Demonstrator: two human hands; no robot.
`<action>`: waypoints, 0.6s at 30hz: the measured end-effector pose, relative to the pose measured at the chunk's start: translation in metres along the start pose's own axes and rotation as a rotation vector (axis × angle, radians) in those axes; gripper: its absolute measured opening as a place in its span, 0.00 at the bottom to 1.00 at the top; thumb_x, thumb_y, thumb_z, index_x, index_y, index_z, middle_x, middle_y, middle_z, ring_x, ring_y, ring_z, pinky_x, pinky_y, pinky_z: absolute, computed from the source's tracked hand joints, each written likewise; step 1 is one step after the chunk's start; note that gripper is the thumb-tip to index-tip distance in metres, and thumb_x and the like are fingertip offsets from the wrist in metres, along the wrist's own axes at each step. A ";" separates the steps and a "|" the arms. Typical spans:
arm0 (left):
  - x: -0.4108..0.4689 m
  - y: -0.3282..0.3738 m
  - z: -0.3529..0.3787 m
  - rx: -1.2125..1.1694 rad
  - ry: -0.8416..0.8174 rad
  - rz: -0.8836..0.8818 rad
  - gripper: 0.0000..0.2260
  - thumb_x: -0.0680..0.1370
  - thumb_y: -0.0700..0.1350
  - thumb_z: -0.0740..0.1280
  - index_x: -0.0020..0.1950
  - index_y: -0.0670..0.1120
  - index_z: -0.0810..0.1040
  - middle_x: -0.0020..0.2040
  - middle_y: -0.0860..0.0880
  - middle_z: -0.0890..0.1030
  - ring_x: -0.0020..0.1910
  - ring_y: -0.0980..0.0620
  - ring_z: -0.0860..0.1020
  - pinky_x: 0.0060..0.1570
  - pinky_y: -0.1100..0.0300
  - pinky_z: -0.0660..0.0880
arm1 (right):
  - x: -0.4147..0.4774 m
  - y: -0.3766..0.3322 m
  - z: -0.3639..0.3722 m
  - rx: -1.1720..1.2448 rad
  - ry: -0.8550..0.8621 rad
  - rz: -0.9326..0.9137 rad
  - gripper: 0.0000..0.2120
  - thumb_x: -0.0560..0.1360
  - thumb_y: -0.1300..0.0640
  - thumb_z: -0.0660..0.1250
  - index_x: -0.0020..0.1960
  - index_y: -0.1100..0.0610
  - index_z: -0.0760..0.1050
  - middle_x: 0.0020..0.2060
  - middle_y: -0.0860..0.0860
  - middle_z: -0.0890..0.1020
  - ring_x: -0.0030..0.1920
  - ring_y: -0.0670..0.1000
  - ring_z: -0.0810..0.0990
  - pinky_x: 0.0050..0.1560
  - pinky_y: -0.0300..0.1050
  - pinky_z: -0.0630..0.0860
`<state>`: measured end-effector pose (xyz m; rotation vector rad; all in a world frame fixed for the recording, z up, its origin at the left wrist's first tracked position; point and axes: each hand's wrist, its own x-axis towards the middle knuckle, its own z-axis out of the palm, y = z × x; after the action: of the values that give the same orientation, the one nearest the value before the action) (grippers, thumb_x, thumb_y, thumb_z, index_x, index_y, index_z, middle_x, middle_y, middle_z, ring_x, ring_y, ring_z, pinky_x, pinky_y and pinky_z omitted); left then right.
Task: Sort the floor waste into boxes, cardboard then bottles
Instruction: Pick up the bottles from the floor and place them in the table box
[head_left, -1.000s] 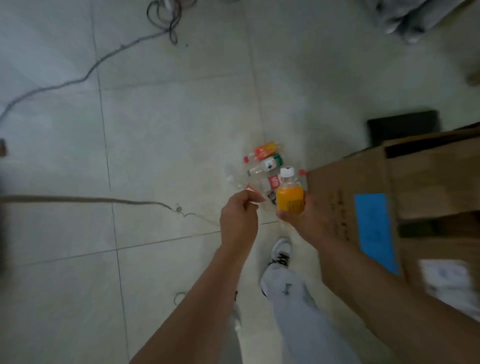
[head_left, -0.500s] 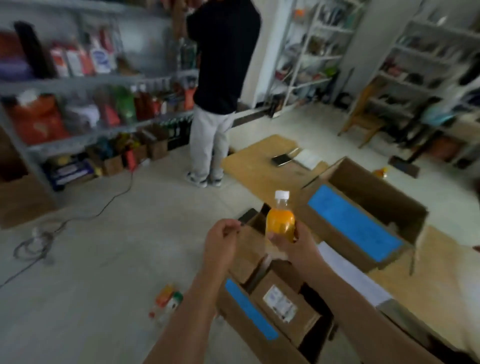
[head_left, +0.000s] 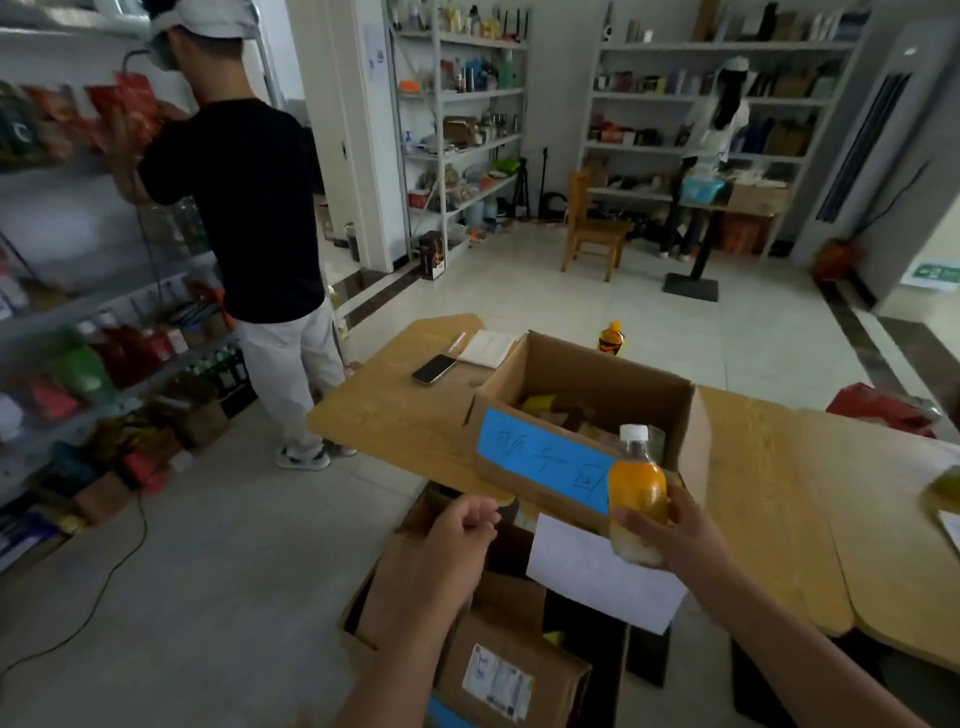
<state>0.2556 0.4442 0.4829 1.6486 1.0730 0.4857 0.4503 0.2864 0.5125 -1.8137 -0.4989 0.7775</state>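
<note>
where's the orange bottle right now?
Head view, lower right of centre: the orange bottle is gripped upright by the right hand, just in front of the blue-labelled cardboard box that sits on the wooden table.

Left grip (head_left: 457, 530) raised, fingers curled in a loose fist, thumb on forefinger, right grip (head_left: 675, 535) beside it, wrapped round the base of an upright bottle (head_left: 636, 486), bare left forearm (head_left: 405, 649) and right forearm (head_left: 789, 639) stretched forward
</note>
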 end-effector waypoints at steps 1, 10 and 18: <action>0.006 0.009 0.013 0.021 -0.012 0.005 0.08 0.79 0.43 0.64 0.53 0.56 0.77 0.52 0.59 0.79 0.53 0.61 0.77 0.43 0.67 0.71 | 0.016 -0.002 -0.013 0.018 0.013 0.000 0.24 0.71 0.53 0.75 0.63 0.50 0.69 0.54 0.52 0.79 0.54 0.54 0.81 0.43 0.51 0.83; 0.100 0.063 0.120 0.112 -0.089 -0.100 0.23 0.80 0.40 0.65 0.73 0.53 0.63 0.61 0.57 0.70 0.61 0.60 0.70 0.60 0.60 0.72 | 0.184 -0.021 -0.084 -0.070 0.008 -0.103 0.27 0.70 0.52 0.75 0.65 0.51 0.68 0.52 0.48 0.78 0.55 0.53 0.78 0.57 0.56 0.77; 0.173 0.073 0.167 0.313 -0.038 -0.171 0.30 0.78 0.48 0.69 0.76 0.56 0.58 0.67 0.49 0.68 0.56 0.53 0.75 0.42 0.65 0.76 | 0.314 -0.001 -0.063 -0.482 -0.091 -0.132 0.39 0.67 0.49 0.76 0.73 0.45 0.62 0.63 0.54 0.74 0.62 0.59 0.74 0.58 0.61 0.76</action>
<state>0.5001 0.4942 0.4558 1.8069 1.2984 0.1788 0.7151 0.4515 0.4421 -2.1631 -0.9169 0.6890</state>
